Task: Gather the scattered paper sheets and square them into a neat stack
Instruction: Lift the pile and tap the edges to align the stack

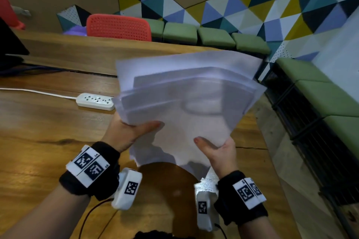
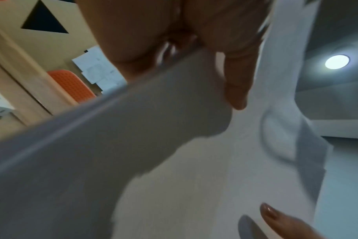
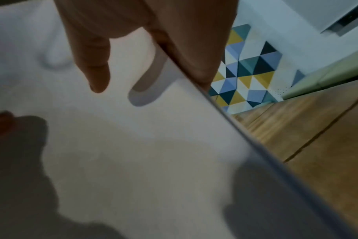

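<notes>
I'm looking across a wooden table (image 1: 48, 122) with a dark seam running through its top. Behind its far edge I see a red perforated chair (image 1: 118, 27), and to the chair's right a row of green cushioned seats (image 1: 209, 37). Above those seats the wall (image 1: 272, 6) carries coloured triangles; left of the chair it's plain tan. A round ceiling light (image 2: 337, 62) glows overhead.
</notes>
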A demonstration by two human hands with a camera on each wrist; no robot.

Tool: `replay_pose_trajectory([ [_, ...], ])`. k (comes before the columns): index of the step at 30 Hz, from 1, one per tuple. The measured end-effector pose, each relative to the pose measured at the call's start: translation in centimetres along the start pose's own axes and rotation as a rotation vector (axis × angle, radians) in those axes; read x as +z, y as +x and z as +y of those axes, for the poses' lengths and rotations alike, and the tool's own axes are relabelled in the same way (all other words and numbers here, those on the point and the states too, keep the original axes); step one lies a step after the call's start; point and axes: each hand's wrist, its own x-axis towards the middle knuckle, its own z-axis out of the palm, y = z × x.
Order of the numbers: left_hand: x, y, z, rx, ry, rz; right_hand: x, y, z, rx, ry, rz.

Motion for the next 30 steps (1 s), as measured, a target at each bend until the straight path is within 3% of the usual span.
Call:
replay_pose_trajectory([
  [5,0.4,-0.2,-0.6,-0.048,0.015,0.005,0.7,-0.1,-0.6,-0.026,-0.014,0.042],
  [10,1.1,-0.3,-0.4,0.014,0.124,0.036,0.9,-0.5,-1.2,-0.068,0.046,0.060],
  [15,1.1,-1.1,-0.8,-0.099,0.029,0.012,0.6,-0.9,-0.2,-0.005,-0.005,0.080],
  [18,0.9,-0.9,-0.6,-0.085,-0.021,0.041,0.6,-0.8,-0.4,-0.027,0.003,0.075],
  [21,0.5,-1.0,-0.3,-0.098,-0.032,-0.028,0.5,-1.0,-0.8,-0.042,-0.030,0.077],
  [24,0.2,-1.1,-0.1,-0.067,0.000,-0.014,0.6,-1.4,-2.7,-0.207,-0.047,0.122],
  [28,-0.1,-0.9,1.2,0.062,0.034,0.005,0.4,-1.7,-7.7,-0.678,-0.131,0.122],
  [30,-0.1,-0.9,1.8,0.094,0.068,-0.006,0.5,-1.5,-9.7,-0.863,-0.331,0.151],
])
